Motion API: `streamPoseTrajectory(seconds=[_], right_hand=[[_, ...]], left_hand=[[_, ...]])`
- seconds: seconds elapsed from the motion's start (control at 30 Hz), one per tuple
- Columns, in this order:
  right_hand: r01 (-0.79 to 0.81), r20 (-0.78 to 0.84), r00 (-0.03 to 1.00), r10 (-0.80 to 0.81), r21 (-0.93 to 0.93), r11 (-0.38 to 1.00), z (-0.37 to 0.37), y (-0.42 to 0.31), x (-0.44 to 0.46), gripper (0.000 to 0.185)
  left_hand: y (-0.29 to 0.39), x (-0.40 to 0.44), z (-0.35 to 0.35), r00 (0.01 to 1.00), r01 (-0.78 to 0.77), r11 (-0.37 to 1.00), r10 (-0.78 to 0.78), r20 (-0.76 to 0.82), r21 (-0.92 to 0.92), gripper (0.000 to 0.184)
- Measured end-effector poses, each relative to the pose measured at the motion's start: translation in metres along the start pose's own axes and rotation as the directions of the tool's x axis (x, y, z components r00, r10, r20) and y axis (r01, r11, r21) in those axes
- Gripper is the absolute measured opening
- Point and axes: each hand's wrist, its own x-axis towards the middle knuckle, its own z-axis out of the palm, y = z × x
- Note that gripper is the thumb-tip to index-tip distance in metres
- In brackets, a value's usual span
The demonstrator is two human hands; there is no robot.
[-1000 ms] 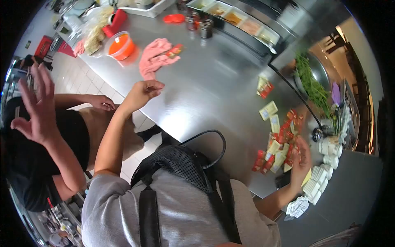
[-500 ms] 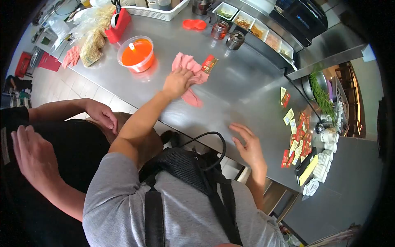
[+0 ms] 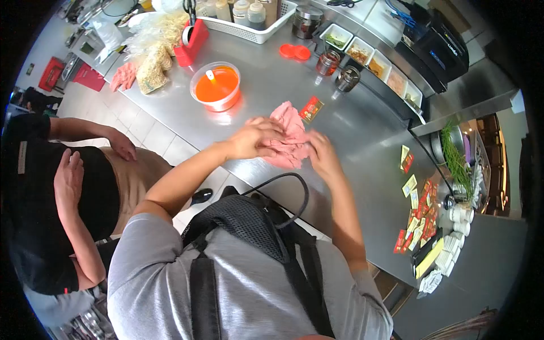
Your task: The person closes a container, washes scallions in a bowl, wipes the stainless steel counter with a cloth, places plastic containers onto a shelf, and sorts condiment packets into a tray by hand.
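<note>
A crumpled pink cloth (image 3: 288,131) lies bunched on the steel counter in front of me. From its left side my left hand (image 3: 258,137) grips it, the fingers bent into the folds. At the cloth's right edge, the closed fingertips of my right hand (image 3: 323,154) hold it. Just beyond the cloth is a red and gold packet (image 3: 311,109). Up and to the left stands a clear tub of orange liquid (image 3: 217,88), with a white handle resting in it.
A co-worker in a black shirt (image 3: 34,187) stands at my left. Several red and yellow packets (image 3: 418,212) lie on the counter (image 3: 362,187) at right, near stacked white cups (image 3: 450,249). Glass jars (image 3: 347,79), food trays (image 3: 377,65) and a bottle basket (image 3: 260,35) line the back.
My right hand has come up and left onto the cloth. My left hand has shifted from resting on top to gripping its side. The cloth is bunched, apart from the packet, and the view has shifted.
</note>
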Motion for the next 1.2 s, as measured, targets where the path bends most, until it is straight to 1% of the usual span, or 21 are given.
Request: streamPoseTrajectory(seconds=[0.03, 0.07, 0.13, 0.23, 0.3, 0.37, 0.4, 0.43, 0.47, 0.5, 0.53, 0.57, 0.63, 0.67, 0.77, 0.8, 0.9, 1.0, 1.07, 1.13, 1.2], right_hand=[[0.054, -0.052, 0.997, -0.054, -0.002, 0.999, 0.013, 0.012, 0.019, 0.032], [0.027, -0.039, 0.999, -0.031, -0.104, 0.994, 0.019, 0.022, 0.030, 0.035], [-0.021, -0.025, 1.000, 0.014, -0.306, 0.952, 0.027, 0.038, 0.047, 0.040], [-0.113, -0.139, 0.988, 0.061, -0.408, 0.906, 0.019, 0.058, 0.041, 0.046], [-0.300, -0.273, 0.944, 0.187, -0.467, 0.832, 0.012, 0.076, 0.027, 0.047], [-0.485, -0.365, 0.871, 0.329, -0.529, 0.697, 0.010, 0.088, 0.018, 0.043], [-0.470, -0.437, 0.864, 0.252, -0.515, 0.717, 0.012, 0.073, 0.025, 0.040], [-0.454, -0.509, 0.843, 0.172, -0.503, 0.736, 0.008, 0.051, 0.039, 0.037], [-0.434, -0.457, 0.850, 0.264, -0.321, 0.842, 0.014, 0.030, 0.059, 0.034], [-0.415, -0.381, 0.858, 0.343, -0.123, 0.901, 0.024, 0.004, 0.077, 0.031], [-0.399, -0.286, 0.868, 0.405, 0.081, 0.913, 0.040, -0.021, 0.094, 0.029], [-0.524, -0.079, 0.798, 0.597, 0.398, 0.753, 0.062, -0.044, 0.109, 0.024], [-0.554, 0.128, 0.721, 0.681, 0.697, 0.456, 0.110, -0.090, 0.144, 0.018], [-0.488, 0.082, 0.727, 0.682, 0.760, 0.429, 0.131, -0.107, 0.157, 0.017], [-0.493, -0.043, 0.668, 0.743, 0.722, 0.485, 0.163, -0.124, 0.170, 0.015], [-0.507, -0.023, 0.643, 0.765, 0.736, 0.449, 0.169, -0.123, 0.168, 0.014], [-0.512, 0.041, 0.584, 0.811, 0.794, 0.328, 0.168, -0.114, 0.161, 0.010], [-0.495, 0.096, 0.549, 0.830, 0.838, 0.230, 0.164, -0.126, 0.169, 0.009], [-0.477, 0.125, 0.576, 0.808, 0.854, 0.209, 0.160, -0.130, 0.170, 0.010], [-0.454, 0.141, 0.605, 0.783, 0.869, 0.194, 0.161, -0.125, 0.165, 0.011], [-0.413, 0.115, 0.635, 0.763, 0.886, 0.210, 0.164, -0.121, 0.154, 0.011]], left_hand=[[0.005, -0.001, -0.014, 1.000, -0.010, 0.999, 0.009, -0.014, -0.039, 0.038], [0.011, -0.004, -0.033, 0.998, 0.061, 0.993, -0.063, -0.015, -0.102, 0.030], [0.012, -0.013, -0.071, 0.984, 0.111, 0.994, -0.111, -0.140, -0.010, 0.025], [-0.005, -0.041, -0.134, 0.938, 0.212, 0.966, -0.160, -0.309, 0.145, 0.017], [-0.025, -0.065, -0.170, 0.844, 0.374, 0.922, -0.291, -0.451, 0.106, 0.013], [-0.068, -0.089, -0.188, 0.650, 0.522, 0.828, -0.541, -0.534, -0.204, 0.016], [-0.096, -0.100, -0.196, 0.539, 0.556, 0.754, -0.648, -0.538, -0.351, 0.018], [-0.135, -0.112, -0.193, 0.576, 0.572, 0.769, -0.623, -0.529, -0.284, 0.018], [-0.177, -0.123, -0.192, 0.612, 0.584, 0.784, -0.596, -0.520, -0.211, 0.018], [-0.194, -0.118, -0.186, 0.663, 0.529, 0.791, -0.612, -0.432, -0.308, 0.019], [-0.203, -0.109, -0.189, 0.712, 0.626, 0.723, -0.683, -0.163, -0.293, 0.024], [-0.214, -0.102, -0.183, 0.712, 0.595, 0.613, -0.702, -0.014, -0.520, 0.026], [-0.215, -0.079, -0.181, 0.765, 0.521, 0.558, -0.641, 0.064, -0.646, 0.022], [-0.219, -0.073, -0.183, 0.796, 0.497, 0.555, -0.597, 0.097, -0.666, 0.020], [-0.235, -0.066, -0.186, 0.851, 0.467, 0.581, -0.501, 0.159, -0.667, 0.015], [-0.238, -0.068, -0.193, 0.857, 0.484, 0.601, -0.472, 0.206, -0.636, 0.014], [-0.247, -0.079, -0.218, 0.947, 0.310, 0.762, -0.300, 0.114, -0.569, 0.014], [-0.251, -0.099, -0.273, 0.968, 0.221, 0.757, -0.248, 0.043, -0.615, 0.014], [-0.251, -0.123, -0.316, 0.938, 0.183, 0.799, -0.316, -0.142, -0.572, 0.014], [-0.253, -0.154, -0.361, 0.825, 0.339, 0.830, -0.488, -0.285, -0.442, 0.015], [-0.271, -0.190, -0.384, 0.688, 0.499, 0.835, -0.545, -0.480, -0.233, 0.016]])
